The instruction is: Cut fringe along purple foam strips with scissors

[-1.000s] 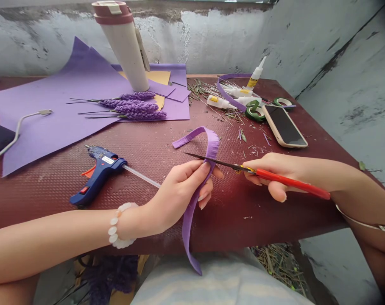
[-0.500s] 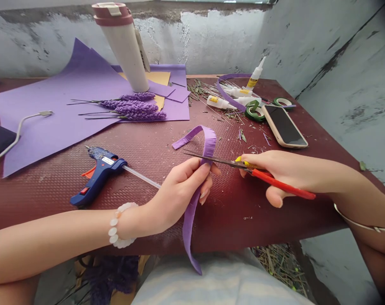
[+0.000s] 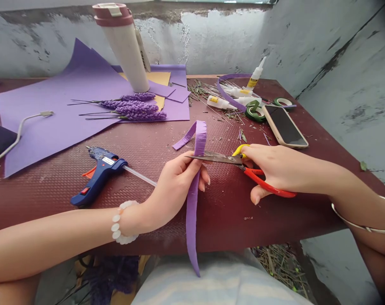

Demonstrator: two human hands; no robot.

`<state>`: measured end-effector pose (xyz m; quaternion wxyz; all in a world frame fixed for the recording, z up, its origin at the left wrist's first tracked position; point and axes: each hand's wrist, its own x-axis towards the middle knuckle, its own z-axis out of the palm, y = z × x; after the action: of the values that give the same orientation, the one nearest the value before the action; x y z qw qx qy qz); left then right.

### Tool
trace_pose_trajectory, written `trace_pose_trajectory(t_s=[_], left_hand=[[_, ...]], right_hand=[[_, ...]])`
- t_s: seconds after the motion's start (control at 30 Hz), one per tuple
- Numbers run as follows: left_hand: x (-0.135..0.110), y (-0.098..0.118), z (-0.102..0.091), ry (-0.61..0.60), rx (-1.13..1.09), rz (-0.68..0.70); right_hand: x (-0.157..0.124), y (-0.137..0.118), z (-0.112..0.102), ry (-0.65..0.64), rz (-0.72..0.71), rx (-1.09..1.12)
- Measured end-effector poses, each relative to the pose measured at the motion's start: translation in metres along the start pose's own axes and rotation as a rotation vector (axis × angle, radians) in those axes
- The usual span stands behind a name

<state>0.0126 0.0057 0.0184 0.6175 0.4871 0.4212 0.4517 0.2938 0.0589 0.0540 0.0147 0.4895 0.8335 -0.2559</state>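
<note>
My left hand (image 3: pixel 179 182) pinches a long purple strip (image 3: pixel 191 224) between thumb and fingers. Fine cuts run along one edge of the strip's upper part, which curls over above the hand; the lower end hangs past the table edge. In my right hand (image 3: pixel 265 169) is a pair of scissors (image 3: pixel 233 159) with one yellow and one red handle. Their blades lie across the strip just above my left thumb, tips pointing left. A blue glue gun (image 3: pixel 100 173) lies left of my left hand, its clear glue stick reaching toward that hand.
Purple sheets (image 3: pixel 52 114) carry crocheted-looking purple flower stems (image 3: pixel 135 108) and a white tumbler (image 3: pixel 125 55). At back right are glue bottles (image 3: pixel 219 102), green tape (image 3: pixel 254 111), a phone (image 3: pixel 284 125) and scattered clippings. A white cable (image 3: pixel 20 127) lies at left.
Both hands have shifted slightly left, with the strip and scissors. The scissor handles are spread wider apart, and the strip's loop stands a little higher.
</note>
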Motion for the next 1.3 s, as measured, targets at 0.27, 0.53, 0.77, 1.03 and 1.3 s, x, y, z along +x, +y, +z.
trace_pose_trajectory(t_s=[0.27,0.53,0.77,1.03,1.3], left_hand=[[0.001,0.002,0.0,-0.045,0.064,-0.027],[0.0,0.002,0.001,-0.073,0.099,0.03],[-0.001,0.002,0.0,-0.099,0.109,0.036],[0.0,0.001,0.0,-0.107,0.13,0.039],[0.0,0.001,0.002,-0.079,0.102,0.035]], right_hand=[[0.002,-0.002,0.004,0.032,-0.057,-0.023],[0.0,-0.005,0.003,0.029,-0.054,0.054],[0.001,-0.009,-0.002,-0.02,-0.079,0.091],[0.002,-0.006,0.001,0.017,-0.058,0.051],[-0.001,-0.008,0.002,0.023,-0.058,-0.016]])
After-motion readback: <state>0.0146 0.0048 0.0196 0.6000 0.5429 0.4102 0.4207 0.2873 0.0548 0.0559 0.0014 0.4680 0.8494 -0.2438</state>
